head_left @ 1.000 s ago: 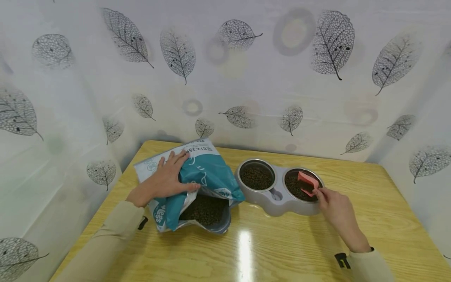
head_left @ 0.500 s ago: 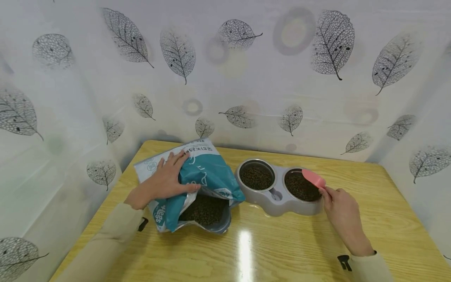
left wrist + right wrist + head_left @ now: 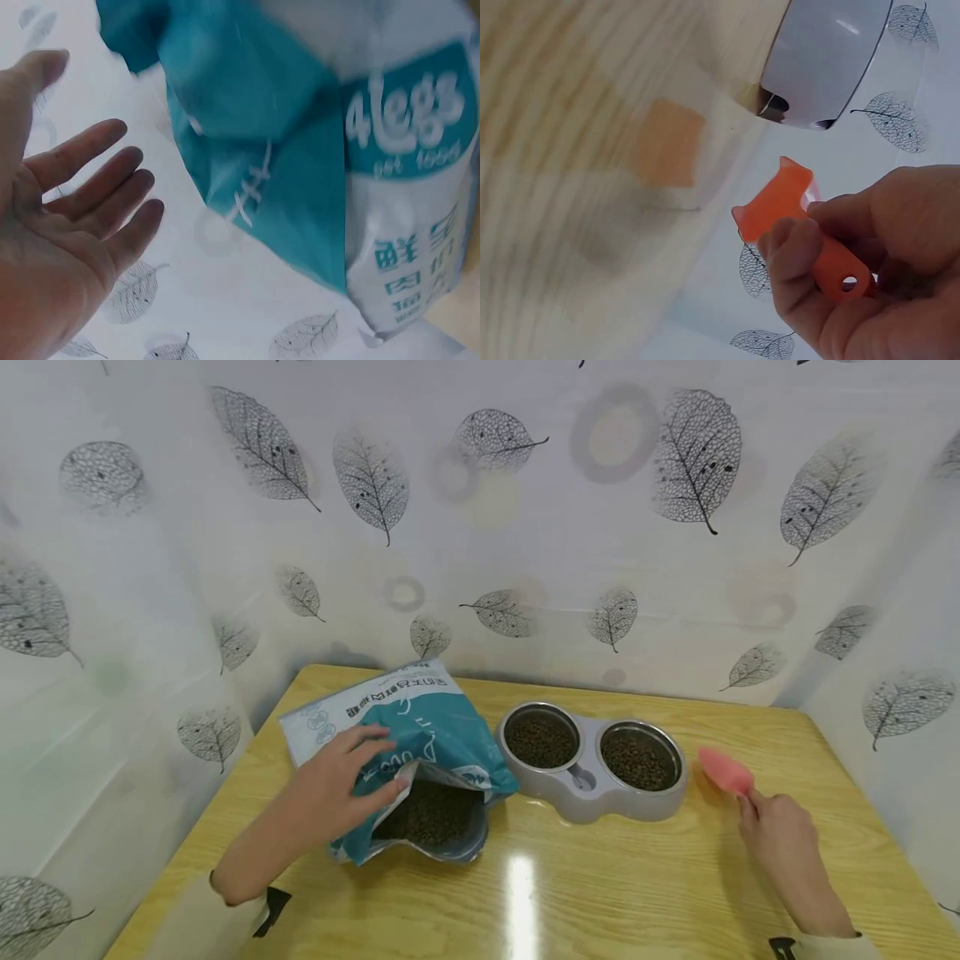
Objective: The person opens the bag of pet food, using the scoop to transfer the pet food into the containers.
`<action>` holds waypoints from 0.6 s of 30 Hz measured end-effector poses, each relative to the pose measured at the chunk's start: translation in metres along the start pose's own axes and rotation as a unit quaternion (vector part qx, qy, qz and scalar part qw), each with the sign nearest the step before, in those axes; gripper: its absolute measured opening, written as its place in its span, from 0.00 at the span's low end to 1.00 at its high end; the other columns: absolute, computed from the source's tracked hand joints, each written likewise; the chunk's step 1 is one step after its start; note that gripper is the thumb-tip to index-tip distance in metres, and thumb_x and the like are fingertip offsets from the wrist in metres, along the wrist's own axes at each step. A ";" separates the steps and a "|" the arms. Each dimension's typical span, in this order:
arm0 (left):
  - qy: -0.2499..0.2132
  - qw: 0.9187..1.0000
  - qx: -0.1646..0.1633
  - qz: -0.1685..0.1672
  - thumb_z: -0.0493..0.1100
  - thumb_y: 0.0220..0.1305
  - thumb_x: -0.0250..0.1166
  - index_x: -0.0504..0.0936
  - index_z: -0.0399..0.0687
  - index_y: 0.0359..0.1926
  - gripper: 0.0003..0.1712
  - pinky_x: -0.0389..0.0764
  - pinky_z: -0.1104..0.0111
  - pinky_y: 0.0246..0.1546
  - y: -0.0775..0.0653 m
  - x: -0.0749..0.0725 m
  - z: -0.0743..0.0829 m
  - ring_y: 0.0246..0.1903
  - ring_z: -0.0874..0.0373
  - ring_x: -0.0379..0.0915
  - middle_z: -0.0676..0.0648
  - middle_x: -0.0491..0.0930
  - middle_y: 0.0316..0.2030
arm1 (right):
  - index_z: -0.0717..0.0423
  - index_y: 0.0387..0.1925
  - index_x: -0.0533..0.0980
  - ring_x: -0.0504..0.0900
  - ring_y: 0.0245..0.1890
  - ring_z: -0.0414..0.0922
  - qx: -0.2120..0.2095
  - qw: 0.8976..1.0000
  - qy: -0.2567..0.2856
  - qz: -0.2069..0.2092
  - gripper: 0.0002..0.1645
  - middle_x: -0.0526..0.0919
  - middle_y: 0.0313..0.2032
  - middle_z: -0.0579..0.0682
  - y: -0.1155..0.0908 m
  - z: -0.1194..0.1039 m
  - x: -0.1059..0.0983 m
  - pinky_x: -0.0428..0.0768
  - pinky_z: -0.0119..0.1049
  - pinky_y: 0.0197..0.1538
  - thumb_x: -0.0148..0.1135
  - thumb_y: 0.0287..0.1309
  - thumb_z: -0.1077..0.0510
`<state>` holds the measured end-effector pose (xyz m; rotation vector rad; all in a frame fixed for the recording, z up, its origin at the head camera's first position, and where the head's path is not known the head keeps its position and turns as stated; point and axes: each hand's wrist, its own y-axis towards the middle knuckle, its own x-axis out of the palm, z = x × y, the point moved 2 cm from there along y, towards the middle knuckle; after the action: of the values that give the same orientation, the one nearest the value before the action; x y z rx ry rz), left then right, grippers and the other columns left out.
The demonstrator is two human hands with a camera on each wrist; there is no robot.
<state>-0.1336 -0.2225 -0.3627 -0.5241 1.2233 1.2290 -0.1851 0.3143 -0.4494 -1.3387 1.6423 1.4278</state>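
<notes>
My right hand (image 3: 787, 843) holds a pink pet-food scoop (image 3: 724, 770) by its handle, to the right of the double pet bowl. In the right wrist view, thumb and fingers pinch the scoop (image 3: 780, 202) near its holed handle. A teal and white pet food bag (image 3: 450, 727) lies with its mouth towards me, brown kibble (image 3: 431, 814) showing inside. Over its left side is my left hand (image 3: 330, 785), fingers spread and relaxed. The left wrist view has this hand (image 3: 67, 225) apart from the bag (image 3: 262, 150), holding nothing.
The grey double bowl stand (image 3: 577, 806) is right of the bag. Kibble lies in both its left metal bowl (image 3: 540, 742) and its right one (image 3: 637, 764). Behind the wooden table (image 3: 600, 893) hangs a white leaf-patterned curtain (image 3: 540, 527).
My right hand has moved the scoop from the right bowl out to the right. My left hand has lifted off the bag and drawn back towards me; the bag's printed front shows more.
</notes>
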 end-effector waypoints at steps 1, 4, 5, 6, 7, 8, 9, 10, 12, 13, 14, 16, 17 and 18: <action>0.003 1.000 0.008 0.010 0.54 0.64 0.72 0.83 0.41 0.59 0.28 0.83 0.49 0.54 -0.004 0.000 0.003 0.58 0.43 0.77 0.41 0.79 0.59 | 0.72 0.23 0.76 0.61 0.16 0.46 0.010 1.000 -0.005 -0.017 0.12 0.64 0.13 0.50 -0.001 0.001 0.001 0.58 0.37 0.19 0.59 0.63 0.69; 0.011 1.000 0.005 0.001 0.55 0.63 0.73 0.84 0.44 0.56 0.27 0.83 0.61 0.42 -0.013 0.001 0.011 0.45 0.56 0.76 0.48 0.79 0.47 | 0.75 0.28 0.78 0.63 0.19 0.47 0.037 0.997 -0.018 -0.069 0.12 0.65 0.15 0.51 -0.001 0.004 0.003 0.60 0.38 0.21 0.56 0.64 0.68; 0.008 1.000 -0.006 -0.020 0.58 0.63 0.72 0.83 0.44 0.57 0.29 0.82 0.64 0.39 -0.016 0.002 0.013 0.42 0.60 0.74 0.50 0.78 0.45 | 0.75 0.29 0.78 0.64 0.19 0.48 0.046 0.995 -0.023 -0.086 0.12 0.67 0.16 0.52 -0.001 0.004 0.003 0.62 0.39 0.21 0.56 0.64 0.67; 0.002 0.999 -0.023 -0.046 0.61 0.63 0.71 0.81 0.45 0.58 0.32 0.80 0.66 0.36 -0.018 0.002 0.014 0.39 0.62 0.72 0.52 0.77 0.43 | 0.75 0.30 0.79 0.65 0.20 0.48 0.052 0.993 -0.027 -0.101 0.13 0.68 0.17 0.53 -0.001 0.005 0.003 0.64 0.40 0.21 0.55 0.64 0.67; -0.007 0.996 -0.042 -0.075 0.65 0.63 0.70 0.79 0.47 0.60 0.35 0.78 0.68 0.34 -0.020 0.003 0.015 0.37 0.65 0.70 0.54 0.76 0.41 | 0.74 0.29 0.79 0.66 0.20 0.49 0.060 0.991 -0.028 -0.115 0.13 0.70 0.18 0.55 0.000 0.005 0.003 0.66 0.42 0.20 0.55 0.64 0.66; -0.016 0.993 -0.063 -0.102 0.68 0.62 0.69 0.76 0.47 0.63 0.39 0.76 0.69 0.32 -0.022 0.003 0.015 0.36 0.66 0.69 0.55 0.75 0.40 | 0.71 0.28 0.80 0.69 0.20 0.51 0.070 0.989 -0.027 -0.128 0.13 0.72 0.19 0.58 0.000 0.006 0.003 0.68 0.45 0.20 0.54 0.64 0.65; -0.027 0.988 -0.083 -0.128 0.70 0.61 0.68 0.74 0.48 0.64 0.42 0.74 0.70 0.31 -0.023 0.004 0.016 0.34 0.67 0.68 0.56 0.75 0.39 | 0.68 0.26 0.79 0.71 0.20 0.52 0.082 0.986 -0.026 -0.141 0.14 0.73 0.19 0.59 0.000 0.007 0.002 0.70 0.46 0.21 0.54 0.64 0.64; -0.039 0.982 -0.102 -0.152 0.73 0.59 0.68 0.71 0.48 0.66 0.46 0.73 0.70 0.30 -0.025 0.004 0.016 0.32 0.67 0.68 0.56 0.75 0.37 | 0.64 0.23 0.77 0.72 0.20 0.53 0.091 0.984 -0.025 -0.151 0.15 0.75 0.20 0.60 -0.001 0.007 0.002 0.71 0.48 0.21 0.55 0.64 0.63; -0.056 0.972 -0.131 -0.187 0.75 0.55 0.70 0.66 0.49 0.69 0.52 0.73 0.69 0.29 -0.028 0.006 0.015 0.29 0.66 0.69 0.57 0.75 0.33 | 0.61 0.22 0.77 0.76 0.20 0.56 0.111 0.979 -0.024 -0.168 0.15 0.77 0.22 0.65 -0.001 0.008 0.002 0.72 0.51 0.21 0.56 0.65 0.60; -0.062 0.968 -0.140 -0.199 0.75 0.53 0.71 0.65 0.49 0.69 0.53 0.73 0.69 0.29 -0.030 0.007 0.015 0.28 0.66 0.70 0.56 0.76 0.31 | 0.61 0.23 0.77 0.77 0.20 0.57 0.119 0.977 -0.023 -0.178 0.15 0.78 0.23 0.66 -0.002 0.008 0.002 0.72 0.52 0.21 0.57 0.65 0.59; -0.067 0.965 -0.147 -0.206 0.74 0.52 0.72 0.64 0.50 0.67 0.53 0.73 0.68 0.28 -0.032 0.008 0.015 0.27 0.65 0.70 0.56 0.76 0.29 | 0.63 0.25 0.79 0.78 0.21 0.58 0.126 0.974 -0.024 -0.184 0.14 0.79 0.24 0.67 -0.002 0.008 0.001 0.72 0.53 0.21 0.58 0.65 0.58; -0.065 0.962 -0.154 -0.215 0.71 0.51 0.75 0.64 0.51 0.64 0.50 0.74 0.67 0.28 -0.035 0.011 0.014 0.25 0.64 0.71 0.55 0.77 0.29 | 0.65 0.34 0.82 0.79 0.22 0.57 0.134 0.971 -0.023 -0.197 0.14 0.81 0.27 0.68 -0.003 0.009 0.002 0.73 0.52 0.21 0.61 0.65 0.56; -0.058 0.964 -0.150 -0.213 0.69 0.52 0.76 0.65 0.52 0.61 0.46 0.74 0.68 0.28 -0.036 0.012 0.014 0.25 0.65 0.70 0.55 0.78 0.30 | 0.67 0.39 0.83 0.80 0.23 0.57 0.136 0.969 -0.022 -0.204 0.15 0.82 0.30 0.69 -0.003 0.009 0.003 0.73 0.52 0.22 0.62 0.65 0.56; -0.051 0.966 -0.142 -0.208 0.65 0.53 0.76 0.67 0.52 0.58 0.42 0.73 0.68 0.28 -0.037 0.013 0.014 0.25 0.65 0.70 0.55 0.78 0.31 | 0.67 0.43 0.83 0.80 0.24 0.56 0.138 0.967 -0.022 -0.211 0.16 0.83 0.31 0.70 -0.003 0.010 0.004 0.73 0.51 0.22 0.63 0.64 0.56</action>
<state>-0.0964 -0.2177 -0.3806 -0.8713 0.7990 1.0556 -0.1858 0.3224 -0.4569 -1.3777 1.3625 0.9345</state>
